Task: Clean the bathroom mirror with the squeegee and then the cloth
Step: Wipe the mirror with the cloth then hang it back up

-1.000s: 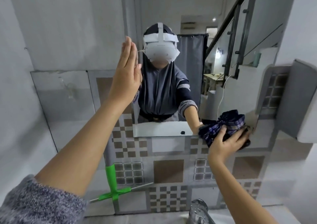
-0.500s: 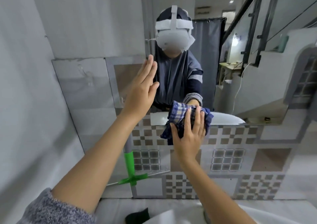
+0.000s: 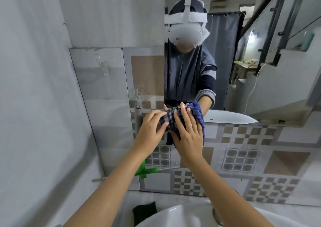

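A blue plaid cloth (image 3: 198,115) is bunched against the lower left corner of the wall mirror (image 3: 260,87). My right hand (image 3: 188,134) lies flat over the cloth and presses it to the glass. My left hand (image 3: 151,127) grips the cloth's left end with its fingertips. The squeegee (image 3: 146,170), green with a grey handle, hangs on the tiled wall below and left of my hands, partly hidden by my left forearm. The mirror reflects a person wearing a white headset.
A white sink (image 3: 166,216) sits below, with a dark green sponge (image 3: 145,209) on its left rim. A grey wall (image 3: 34,105) stands close on the left. Patterned tiles (image 3: 243,157) cover the wall under the mirror.
My left hand came down from the mirror's left edge and took hold of the cloth. My right hand stays on the cloth at the mirror's lower left corner, after sweeping there from the right.
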A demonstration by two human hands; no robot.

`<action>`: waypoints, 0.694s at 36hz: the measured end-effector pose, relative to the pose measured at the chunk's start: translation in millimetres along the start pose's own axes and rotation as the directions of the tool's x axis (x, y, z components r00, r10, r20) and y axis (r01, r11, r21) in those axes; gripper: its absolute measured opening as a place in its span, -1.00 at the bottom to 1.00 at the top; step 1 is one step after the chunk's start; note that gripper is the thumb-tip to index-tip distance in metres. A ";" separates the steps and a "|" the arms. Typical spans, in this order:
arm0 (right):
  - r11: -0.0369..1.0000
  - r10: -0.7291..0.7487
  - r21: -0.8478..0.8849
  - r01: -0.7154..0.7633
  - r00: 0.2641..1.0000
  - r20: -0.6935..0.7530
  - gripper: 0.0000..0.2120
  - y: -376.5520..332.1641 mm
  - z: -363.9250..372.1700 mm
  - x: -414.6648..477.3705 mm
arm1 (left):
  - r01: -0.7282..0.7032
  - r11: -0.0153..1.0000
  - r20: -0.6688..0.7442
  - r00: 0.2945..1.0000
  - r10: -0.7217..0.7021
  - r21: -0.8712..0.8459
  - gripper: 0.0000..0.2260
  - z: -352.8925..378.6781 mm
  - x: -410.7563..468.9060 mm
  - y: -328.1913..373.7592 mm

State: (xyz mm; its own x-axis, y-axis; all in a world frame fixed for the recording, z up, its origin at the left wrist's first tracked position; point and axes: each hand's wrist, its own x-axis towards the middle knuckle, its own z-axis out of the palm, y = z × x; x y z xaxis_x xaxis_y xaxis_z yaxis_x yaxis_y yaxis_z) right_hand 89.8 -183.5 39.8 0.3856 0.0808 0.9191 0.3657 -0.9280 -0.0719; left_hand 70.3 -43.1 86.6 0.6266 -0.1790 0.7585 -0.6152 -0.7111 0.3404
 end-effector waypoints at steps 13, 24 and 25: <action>0.998 -0.055 0.006 0.055 0.995 0.077 -0.44 6.7 -9.4 1.3 | 0.072 0.994 0.008 0.997 -0.073 0.080 -0.84 9.7 6.8 10.9; 0.994 -0.033 0.113 0.010 0.978 0.205 -0.37 4.9 -32.0 4.7 | 0.021 1.000 0.006 1.000 -0.021 0.004 -0.88 -7.1 4.7 27.5; 0.989 -0.028 0.145 -0.003 0.976 0.215 -0.38 4.0 -35.5 4.7 | 0.010 1.000 0.003 1.000 -0.010 0.004 -0.88 -10.9 5.2 29.5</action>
State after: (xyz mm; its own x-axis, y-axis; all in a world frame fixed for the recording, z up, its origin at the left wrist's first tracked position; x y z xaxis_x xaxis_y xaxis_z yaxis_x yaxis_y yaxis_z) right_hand 62.9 -199.8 57.6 0.5480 0.1834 0.8161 0.4832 -0.8658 -0.1300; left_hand 50.2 -57.6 106.7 0.6340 -0.1735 0.7536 -0.6067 -0.7159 0.3456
